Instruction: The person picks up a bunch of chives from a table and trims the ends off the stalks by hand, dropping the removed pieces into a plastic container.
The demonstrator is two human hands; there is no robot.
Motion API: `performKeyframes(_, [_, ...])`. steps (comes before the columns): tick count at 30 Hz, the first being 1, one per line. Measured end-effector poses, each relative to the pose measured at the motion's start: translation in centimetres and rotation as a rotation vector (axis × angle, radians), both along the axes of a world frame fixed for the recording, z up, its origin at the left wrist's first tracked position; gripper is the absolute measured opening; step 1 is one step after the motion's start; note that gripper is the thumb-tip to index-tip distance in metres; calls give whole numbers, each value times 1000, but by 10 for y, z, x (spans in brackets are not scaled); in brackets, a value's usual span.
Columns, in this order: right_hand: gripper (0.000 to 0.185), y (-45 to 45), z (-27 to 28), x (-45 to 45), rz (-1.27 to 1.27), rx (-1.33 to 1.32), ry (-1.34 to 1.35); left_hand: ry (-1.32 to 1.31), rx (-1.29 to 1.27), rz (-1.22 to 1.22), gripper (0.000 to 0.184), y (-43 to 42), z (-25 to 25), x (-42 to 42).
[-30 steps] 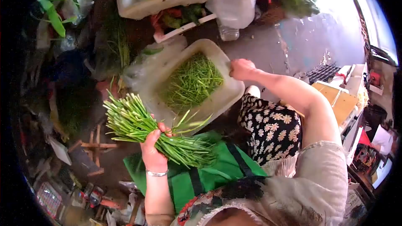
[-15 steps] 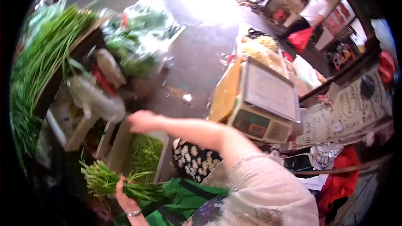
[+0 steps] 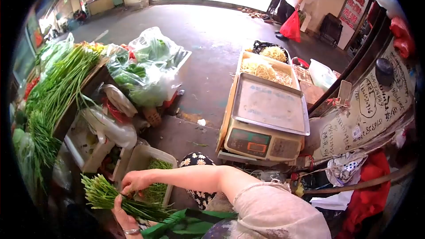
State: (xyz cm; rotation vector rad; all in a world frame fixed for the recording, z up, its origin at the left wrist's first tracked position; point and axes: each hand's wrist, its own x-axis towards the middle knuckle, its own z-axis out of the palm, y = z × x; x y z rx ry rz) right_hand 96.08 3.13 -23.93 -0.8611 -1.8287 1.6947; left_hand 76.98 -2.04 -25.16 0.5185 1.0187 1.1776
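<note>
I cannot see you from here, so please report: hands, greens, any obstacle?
Left hand gripping greens. Right hand at them, its grip unclear. Greens in one bunch, beside tub. No obstacle seen at hands.

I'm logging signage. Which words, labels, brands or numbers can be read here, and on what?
Nothing reads with certainty.
Board: handwritten characters and digits, too small to quote surely.
Sign: red characters, too blurred.
Scale pan: faint bluish marks, illegible.
Scale front panel: markings too small.
</note>
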Motion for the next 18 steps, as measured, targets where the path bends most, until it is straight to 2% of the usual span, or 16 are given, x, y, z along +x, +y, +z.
performKeyframes(1, [31,1,-3,-1,-5,-64,16,-13,-3,-26,22,4,2,-2])
performKeyframes(3, [29,9,-13,1,-32,192,-11,143,28,15,18,24,-23,-11])
performKeyframes(5, [29,14,-17,5,-76,72,-87,-57,-44,-112,18,40,-24,-3])
performKeyframes(6, [26,15,-27,3,-175,104,-51,-73,-58,-119,18,46,-25,3])
performKeyframes(7, [25,21,-27,3,-210,205,-241,-59,-23,-130,17,54,-30,5])
performKeyframes(9, [24,29,-39,3,-346,391,-299,-46,-14,-94,20,63,-44,6])
performKeyframes(12, [23,30,-17,11,-342,277,-313,-141,24,-214,30,73,-40,7])
performKeyframes(13, [23,33,-23,8,-351,195,-267,-149,22,-228,31,75,-40,4])
performKeyframes(18, [20,34,-32,1,-349,109,-186,-281,-13,-253,43,74,-30,-4])
